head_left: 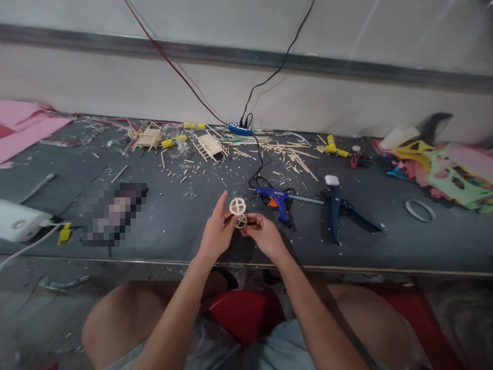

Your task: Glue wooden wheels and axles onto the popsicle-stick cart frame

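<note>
Near the table's front edge, my left hand pinches a small pale wooden wheel with cross spokes. One finger of that hand points up and away from it. A second spoked wheel sits just below, overlapping the first, and my right hand has its fingertips closed on its right side. Whether the two wheels are joined cannot be made out. Just beyond my right hand lies a blue glue gun with an orange trigger and a glue stick in its back.
Wooden sticks, small stick-built pieces and yellow glue tubes lie along the back near a blue power strip. A dark blue hand tool and grey ring are right. A blurred-out phone and white device are left.
</note>
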`<action>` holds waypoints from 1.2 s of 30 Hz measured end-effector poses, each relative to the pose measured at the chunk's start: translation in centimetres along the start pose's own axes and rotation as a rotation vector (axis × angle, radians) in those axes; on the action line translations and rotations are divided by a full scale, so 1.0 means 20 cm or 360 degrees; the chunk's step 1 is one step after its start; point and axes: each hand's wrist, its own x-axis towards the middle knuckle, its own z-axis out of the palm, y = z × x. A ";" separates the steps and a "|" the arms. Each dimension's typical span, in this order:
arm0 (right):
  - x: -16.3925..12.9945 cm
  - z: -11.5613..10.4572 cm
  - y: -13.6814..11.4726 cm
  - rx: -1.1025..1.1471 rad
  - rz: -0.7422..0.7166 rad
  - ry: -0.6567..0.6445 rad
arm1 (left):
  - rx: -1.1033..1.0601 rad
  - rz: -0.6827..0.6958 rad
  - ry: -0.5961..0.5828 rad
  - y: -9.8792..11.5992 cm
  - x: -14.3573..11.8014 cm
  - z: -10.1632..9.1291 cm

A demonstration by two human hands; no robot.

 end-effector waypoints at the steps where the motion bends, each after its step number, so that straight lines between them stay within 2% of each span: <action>1: 0.00 0.00 0.00 -0.0015 -0.0001 0.0004 | -0.0025 -0.0006 -0.0022 -0.01 0.00 0.00; 4: 0.00 0.00 0.01 -0.0039 0.0018 0.0014 | -0.0061 0.0026 -0.0095 -0.02 0.01 0.00; 15: 0.00 0.00 0.01 -0.0102 0.0031 0.0057 | 0.0289 0.0105 -0.0222 -0.04 0.01 -0.03; 27: 0.00 0.00 0.03 -0.0207 -0.0025 0.0129 | 0.0518 0.0169 -0.0235 -0.04 0.01 -0.05; 36: 0.00 0.00 0.05 -0.0288 -0.0048 0.0241 | 0.0672 0.0324 -0.0285 -0.05 0.03 -0.04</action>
